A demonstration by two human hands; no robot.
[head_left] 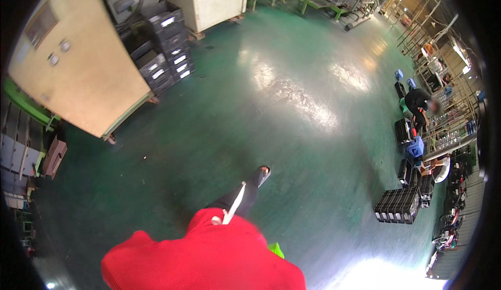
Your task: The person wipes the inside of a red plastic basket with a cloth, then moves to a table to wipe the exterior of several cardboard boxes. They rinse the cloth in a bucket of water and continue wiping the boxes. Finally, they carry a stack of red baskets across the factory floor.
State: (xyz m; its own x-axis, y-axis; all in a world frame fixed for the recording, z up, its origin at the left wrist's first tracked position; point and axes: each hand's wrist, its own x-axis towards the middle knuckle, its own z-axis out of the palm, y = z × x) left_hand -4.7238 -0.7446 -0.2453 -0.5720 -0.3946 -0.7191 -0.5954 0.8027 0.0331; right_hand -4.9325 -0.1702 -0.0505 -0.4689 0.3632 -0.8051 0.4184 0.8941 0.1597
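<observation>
Neither of my hands shows; red cloth [193, 261] over my body fills the lower middle. A white strap [236, 204] hangs from its front edge. Below it one dark trouser leg [249, 195] reaches forward, ending in an open-toed sandal [264, 174] on the floor. A bright green piece [276, 250] sticks out at the right side of the red cloth; what it is, and whether a hand holds it, I cannot tell.
Green floor [219, 117] stretches ahead. A large cream cabinet [83, 76] and stacked black crates [175, 44] stand left. At right are more black crates [397, 205], blue bins [416, 147], a bending person [417, 102] and a second person [442, 169]. Parked two-wheelers [448, 227] line the wall.
</observation>
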